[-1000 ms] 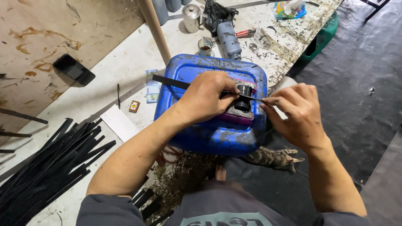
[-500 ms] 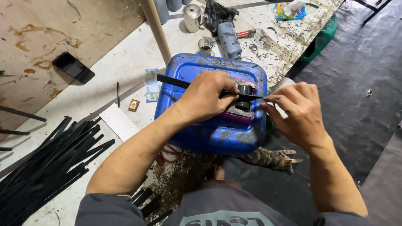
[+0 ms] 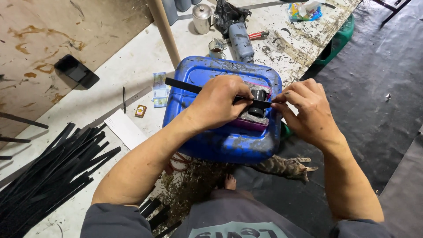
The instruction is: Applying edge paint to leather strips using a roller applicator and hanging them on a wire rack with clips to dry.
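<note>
Strip: black strip spans blue jerrycan.
Grip: left hand and right hand pinch it.
Risk: strip may slip if either pinch loosens.

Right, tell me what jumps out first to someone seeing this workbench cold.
First, the big blue plastic canister lying on its side at the centre, with the left hand and right hand holding a thin black strip across a small black cylinder on top of it. Next, the heap of black strips at lower left, and the dark phone on the stained board at upper left.
</note>
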